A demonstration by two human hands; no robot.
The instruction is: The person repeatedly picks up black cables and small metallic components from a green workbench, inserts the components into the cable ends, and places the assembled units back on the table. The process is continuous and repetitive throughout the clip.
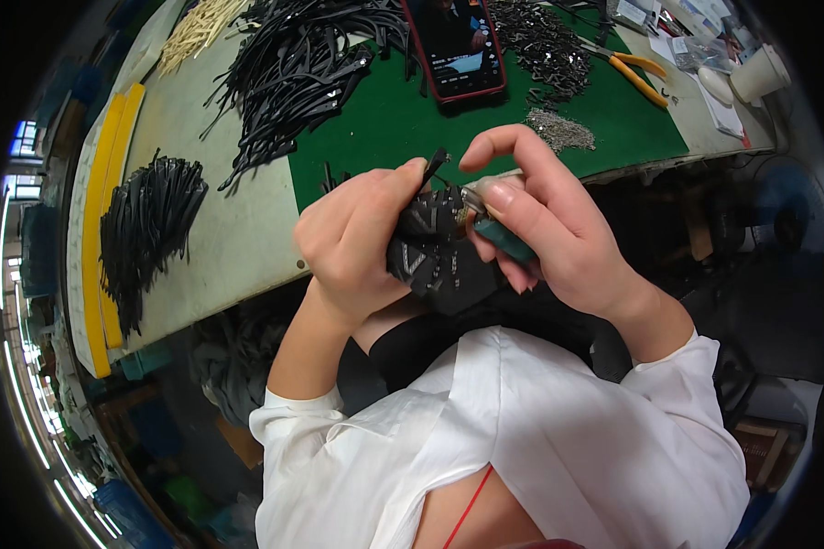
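- Two hands meet just off the near edge of the table (247, 247), above our lap.
- We note the left hand (352, 242) closed around a black sandal (430, 247), its long axis running toward us and away.
- We note the right hand (540, 229) pinched on a teal-handled tool (504, 240), tip touching the sandal's top, beside a black strap (436, 165).
- Both hands sit equally close; the tool enters from the right.
- Open room lies below; the table edge and green mat (384, 128) stand just beyond, with a phone (455, 46) at the far edge.
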